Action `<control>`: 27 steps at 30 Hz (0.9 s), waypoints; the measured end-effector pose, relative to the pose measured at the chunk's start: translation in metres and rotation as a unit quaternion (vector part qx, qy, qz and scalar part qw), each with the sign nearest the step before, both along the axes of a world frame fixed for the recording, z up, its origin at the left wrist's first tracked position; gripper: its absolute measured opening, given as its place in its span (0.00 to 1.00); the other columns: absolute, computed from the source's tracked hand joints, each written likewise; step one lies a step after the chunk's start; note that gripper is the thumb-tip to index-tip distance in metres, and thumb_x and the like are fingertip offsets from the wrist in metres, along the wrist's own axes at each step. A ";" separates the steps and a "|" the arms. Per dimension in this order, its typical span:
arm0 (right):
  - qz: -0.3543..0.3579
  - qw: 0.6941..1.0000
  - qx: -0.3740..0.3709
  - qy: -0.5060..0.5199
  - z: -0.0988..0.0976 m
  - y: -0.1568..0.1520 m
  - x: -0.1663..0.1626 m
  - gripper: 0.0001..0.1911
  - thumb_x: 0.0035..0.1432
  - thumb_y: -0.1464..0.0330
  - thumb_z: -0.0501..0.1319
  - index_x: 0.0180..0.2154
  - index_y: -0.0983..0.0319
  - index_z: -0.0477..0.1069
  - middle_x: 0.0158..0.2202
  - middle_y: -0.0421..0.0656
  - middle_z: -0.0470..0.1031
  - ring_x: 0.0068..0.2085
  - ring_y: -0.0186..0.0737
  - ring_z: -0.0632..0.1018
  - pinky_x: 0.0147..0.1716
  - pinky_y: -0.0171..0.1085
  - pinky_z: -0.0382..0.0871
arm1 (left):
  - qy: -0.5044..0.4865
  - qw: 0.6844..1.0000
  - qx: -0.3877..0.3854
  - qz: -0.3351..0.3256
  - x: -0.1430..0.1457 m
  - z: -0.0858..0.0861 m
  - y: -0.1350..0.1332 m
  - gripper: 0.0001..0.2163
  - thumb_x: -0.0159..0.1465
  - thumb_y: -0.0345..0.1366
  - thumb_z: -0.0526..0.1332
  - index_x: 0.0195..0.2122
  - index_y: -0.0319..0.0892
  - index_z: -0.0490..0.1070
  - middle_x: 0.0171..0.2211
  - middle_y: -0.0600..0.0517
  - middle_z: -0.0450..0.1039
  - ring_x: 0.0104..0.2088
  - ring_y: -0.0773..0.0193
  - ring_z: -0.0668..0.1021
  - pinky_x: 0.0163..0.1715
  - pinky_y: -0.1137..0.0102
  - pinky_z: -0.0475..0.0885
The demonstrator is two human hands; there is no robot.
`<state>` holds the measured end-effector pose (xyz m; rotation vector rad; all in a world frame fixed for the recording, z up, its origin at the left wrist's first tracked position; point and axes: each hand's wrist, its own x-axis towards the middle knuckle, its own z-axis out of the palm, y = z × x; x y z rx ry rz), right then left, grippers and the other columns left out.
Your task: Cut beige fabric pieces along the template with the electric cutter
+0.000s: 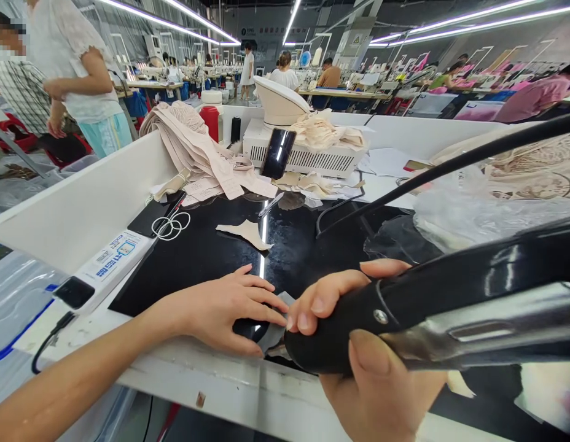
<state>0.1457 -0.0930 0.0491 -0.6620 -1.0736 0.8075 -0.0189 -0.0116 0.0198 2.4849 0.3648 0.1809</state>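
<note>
My right hand (381,380) is wrapped around a thick black hand-held tool (451,294) with a long shiny metal lever along its side. I cannot tell its exact kind. Its narrow tip points down and left, close to the front edge of the black work surface (202,252). Fingers spread, my left hand (234,307) lies beside that tip, touching a small greyish sheet (276,334) partly hidden under the fingers. A curved beige fabric piece (248,232) rests on the surface beyond my left hand.
Beige fabric strips (206,153) pile up at the back left. A phone (278,152) leans on a vented white box (308,147). A thick black cable (441,166) arches across the right, near clear plastic (488,212). White walls (96,199) border the table; people work beyond.
</note>
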 end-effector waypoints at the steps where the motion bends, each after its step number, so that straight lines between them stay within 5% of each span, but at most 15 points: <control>1: -0.003 1.000 -0.003 -0.001 -0.001 0.000 -0.001 0.17 0.58 0.62 0.68 0.47 0.51 0.67 0.29 0.37 0.72 0.23 0.37 0.73 0.28 0.44 0.75 | 0.001 1.000 0.001 -0.002 0.000 -0.001 0.000 0.23 0.61 0.35 0.69 0.57 0.51 0.69 0.63 0.50 0.67 0.66 0.49 0.64 0.66 0.37 0.40; 5: 0.007 1.000 -0.002 0.004 0.002 0.005 0.006 0.17 0.57 0.63 0.68 0.47 0.53 0.67 0.30 0.37 0.73 0.24 0.37 0.74 0.26 0.41 0.75 | -0.004 1.000 -0.002 -0.001 -0.001 -0.002 0.001 0.22 0.61 0.39 0.69 0.56 0.49 0.71 0.61 0.49 0.70 0.65 0.49 0.65 0.67 0.38 0.41; 12: -0.119 0.992 0.010 0.045 0.016 0.020 0.035 0.19 0.51 0.64 0.72 0.43 0.55 0.69 0.27 0.34 0.73 0.22 0.35 0.74 0.21 0.36 0.72 | -0.063 0.997 0.027 0.044 0.005 -0.004 -0.005 0.14 0.63 0.40 0.68 0.49 0.47 0.76 0.52 0.52 0.76 0.57 0.57 0.72 0.69 0.52 0.44; 19: -0.136 0.991 0.013 0.016 0.003 0.023 0.038 0.18 0.55 0.64 0.70 0.46 0.54 0.68 0.29 0.35 0.73 0.25 0.36 0.75 0.25 0.38 0.72 | -0.039 0.997 0.053 0.031 0.017 -0.014 -0.009 0.25 0.65 0.41 0.66 0.62 0.48 0.66 0.58 0.48 0.71 0.58 0.53 0.71 0.67 0.50 0.50; 27: -0.131 0.991 0.010 0.001 -0.006 0.023 0.040 0.20 0.56 0.62 0.69 0.48 0.54 0.66 0.30 0.35 0.73 0.26 0.37 0.75 0.24 0.39 0.71 | -0.006 0.996 0.084 0.036 0.016 -0.013 -0.011 0.25 0.66 0.41 0.65 0.64 0.49 0.65 0.61 0.49 0.69 0.59 0.52 0.70 0.66 0.50 0.53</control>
